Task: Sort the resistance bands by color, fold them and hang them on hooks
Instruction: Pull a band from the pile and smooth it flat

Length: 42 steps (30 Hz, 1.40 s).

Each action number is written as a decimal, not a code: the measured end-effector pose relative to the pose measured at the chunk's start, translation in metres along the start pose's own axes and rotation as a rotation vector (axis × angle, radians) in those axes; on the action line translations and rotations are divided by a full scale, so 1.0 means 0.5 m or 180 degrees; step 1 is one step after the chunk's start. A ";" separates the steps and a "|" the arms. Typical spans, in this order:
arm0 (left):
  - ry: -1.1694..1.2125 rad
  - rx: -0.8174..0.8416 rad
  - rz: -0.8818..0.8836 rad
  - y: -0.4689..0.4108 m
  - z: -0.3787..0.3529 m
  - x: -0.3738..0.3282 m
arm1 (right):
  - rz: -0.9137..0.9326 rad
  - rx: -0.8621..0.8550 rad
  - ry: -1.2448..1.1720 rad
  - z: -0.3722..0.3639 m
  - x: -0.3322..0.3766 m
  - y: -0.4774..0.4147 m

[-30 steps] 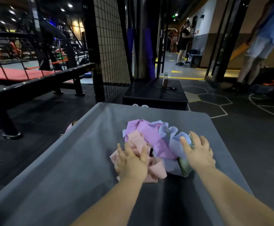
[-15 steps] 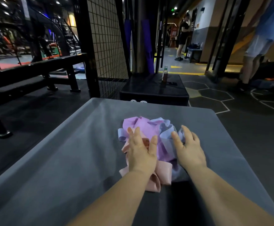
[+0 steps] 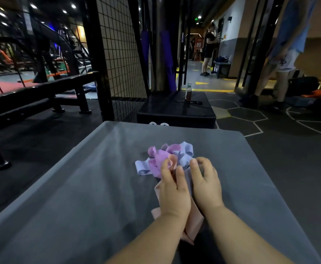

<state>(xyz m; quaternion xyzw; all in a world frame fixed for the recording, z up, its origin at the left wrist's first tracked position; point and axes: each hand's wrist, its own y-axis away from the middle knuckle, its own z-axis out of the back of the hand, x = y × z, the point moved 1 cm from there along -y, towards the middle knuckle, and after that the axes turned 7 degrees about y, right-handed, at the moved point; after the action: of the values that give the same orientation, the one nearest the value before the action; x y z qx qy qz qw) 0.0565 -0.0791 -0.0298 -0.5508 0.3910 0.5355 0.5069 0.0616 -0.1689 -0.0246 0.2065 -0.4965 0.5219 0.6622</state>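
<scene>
- Judging by the layout, sorting had barely begun: the resistance bands lay in one mixed tangle near the middle of the grey padded surface, with purple, light blue and pink loops crossing each other.
- No band looked folded, no colour sat apart as its own heap, and no hooks were in view, so separating, folding and hanging all appeared left to do.
- The left hand rested on the tangle's near side, its fingers nearly straight and pressing on the pink band.
- The right hand, just beside it, had its fingers curled down into the bands. The fingertips were hidden, so I could not tell whether it gripped anything.
- The pink band ran lengthwise from the tangle toward the person, passing under both hands, with its loose end pointing at the near edge.
- A light blue band stuck out flat to the left, its long axis roughly left to right.
</scene>
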 end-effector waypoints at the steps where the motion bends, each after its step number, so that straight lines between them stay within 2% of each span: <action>1: 0.0127 -0.0037 0.0006 0.007 0.001 -0.003 | 0.0017 -0.0008 -0.0034 0.004 0.005 0.006; 4: 0.0357 -0.0129 -0.0104 0.032 0.005 -0.020 | 0.0122 -0.0022 -0.0064 0.022 0.024 0.028; 11: 0.0297 -0.0192 -0.0497 0.102 0.031 -0.056 | 0.0181 -0.0143 -0.0201 0.067 0.056 0.102; 29: 0.0288 0.0000 -0.0683 0.416 0.114 -0.124 | -0.0163 -0.0248 -0.0314 0.215 0.093 0.412; 34: 0.0143 -0.0119 -0.0856 0.432 0.167 -0.145 | -0.0071 -0.0173 -0.0393 0.195 0.134 0.446; 42: -0.0026 -0.0550 -0.1104 0.352 0.323 -0.182 | 0.0225 0.0078 -0.0807 0.059 0.266 0.434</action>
<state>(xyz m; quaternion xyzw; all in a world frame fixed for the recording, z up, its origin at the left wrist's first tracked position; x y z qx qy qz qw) -0.1572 0.0368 0.0496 -0.6492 0.2408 0.4739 0.5441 -0.1507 -0.0473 0.0510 0.2613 -0.5767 0.5206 0.5727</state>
